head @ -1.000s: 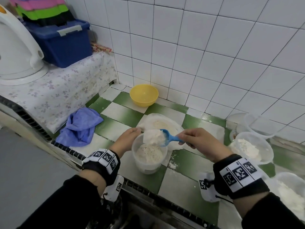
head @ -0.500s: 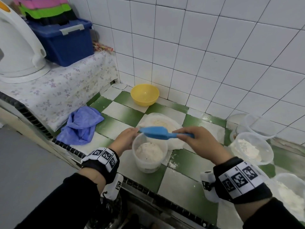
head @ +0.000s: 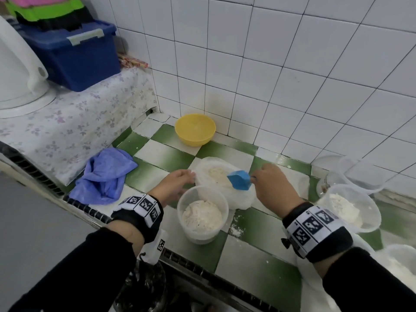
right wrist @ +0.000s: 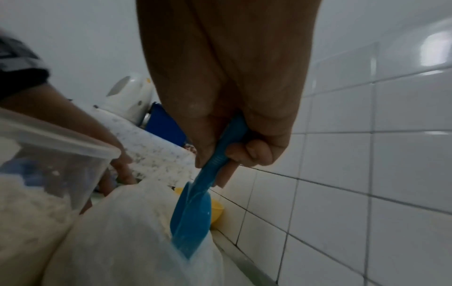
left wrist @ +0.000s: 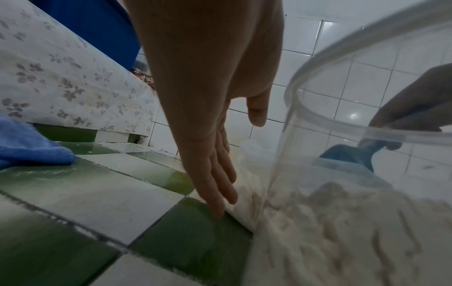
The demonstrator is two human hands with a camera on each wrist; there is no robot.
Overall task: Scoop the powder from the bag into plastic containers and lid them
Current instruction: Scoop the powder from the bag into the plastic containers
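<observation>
While a right hand (head: 273, 185) curls round the handle of a blue scoop (head: 239, 180) and dips its bowl into the open mouth of a plastic bag (head: 236, 197) of white powder (head: 217, 173), the left hand (head: 174, 185) lies beside the bag with fingers straight and loose, gripping nothing; whether they touch the plastic cannot be told. Both hands work over a green-and-white tiled counter (head: 258, 255) against a white tiled wall.

Just in front of the bag stands a clear container (head: 202, 216), unlidded and, by the look of it, about half full. At the right edge more tubs wait: one (head: 351, 208) holding powder and open, another (head: 403, 262) only partly in view with powder in it, and empty ones (head: 360, 174) stacked behind. No lid can be made out on any of them, so the job appears to be in its middle stretch, with more scooping due for the near container and all the lidding left to do.

A little spilled powder (head: 235, 231) dusts the tiles. A yellow bowl (head: 194, 129) sits by the wall and a blue cloth (head: 103, 174) lies crumpled to the left.
</observation>
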